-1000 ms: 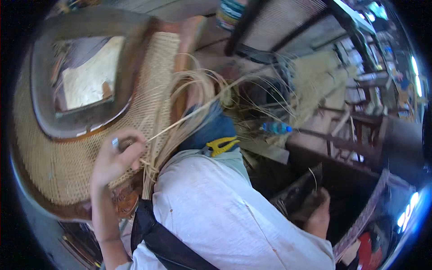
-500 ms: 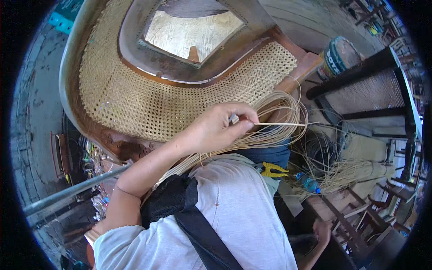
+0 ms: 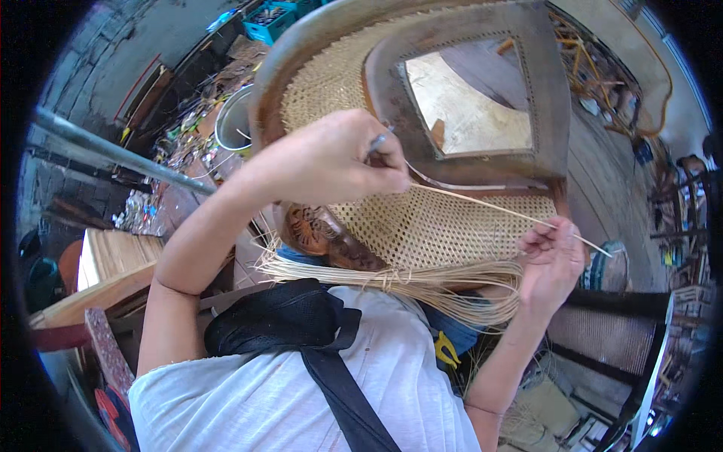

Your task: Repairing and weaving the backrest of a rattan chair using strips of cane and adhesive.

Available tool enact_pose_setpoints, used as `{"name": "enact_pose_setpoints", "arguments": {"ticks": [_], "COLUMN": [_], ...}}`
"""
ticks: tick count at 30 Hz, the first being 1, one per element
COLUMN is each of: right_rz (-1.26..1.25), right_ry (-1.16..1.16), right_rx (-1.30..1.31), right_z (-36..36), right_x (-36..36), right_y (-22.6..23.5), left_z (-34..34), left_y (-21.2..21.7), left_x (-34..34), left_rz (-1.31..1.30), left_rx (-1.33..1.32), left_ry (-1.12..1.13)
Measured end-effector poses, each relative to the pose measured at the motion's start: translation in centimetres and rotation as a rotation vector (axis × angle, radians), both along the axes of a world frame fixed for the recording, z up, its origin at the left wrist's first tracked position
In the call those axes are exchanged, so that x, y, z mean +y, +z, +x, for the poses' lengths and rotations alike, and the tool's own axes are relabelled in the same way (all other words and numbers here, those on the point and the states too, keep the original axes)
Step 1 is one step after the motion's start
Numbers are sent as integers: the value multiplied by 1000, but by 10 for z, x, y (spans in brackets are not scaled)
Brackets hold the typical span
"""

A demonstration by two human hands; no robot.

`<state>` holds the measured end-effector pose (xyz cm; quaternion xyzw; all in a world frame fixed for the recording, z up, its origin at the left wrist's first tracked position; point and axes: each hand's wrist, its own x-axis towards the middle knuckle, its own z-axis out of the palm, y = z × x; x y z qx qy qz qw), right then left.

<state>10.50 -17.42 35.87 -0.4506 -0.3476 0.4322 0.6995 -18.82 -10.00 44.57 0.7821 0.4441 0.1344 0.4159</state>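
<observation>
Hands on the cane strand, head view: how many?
2. The left hand pinches a thin metal tool at the strand over the woven cane seat. The right hand pinches the strand farther along, near the chair frame edge. No other hands visible.

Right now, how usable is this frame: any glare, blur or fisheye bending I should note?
Head view: sharp at the left hand and right hand; the cane strand reads clearly. Sunlit floor seen through the chair frame opening is washed out. The metal pipe bends near the rim, and the corners are black.
</observation>
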Motion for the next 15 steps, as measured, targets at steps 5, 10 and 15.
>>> {"name": "enact_pose_setpoints", "arguments": {"ticks": [5, 10, 15], "right_rz": [20, 13, -13], "right_ry": [43, 55, -19], "right_rx": [28, 31, 31], "right_z": [23, 36, 60], "right_x": [21, 31, 35], "right_y": [-4, -8, -13], "left_z": [-33, -41, -50], "left_y": [18, 26, 24], "left_x": [6, 11, 18], "left_rz": [23, -12, -26], "left_rx": [53, 122, 163], "left_ry": [94, 158, 188]}}
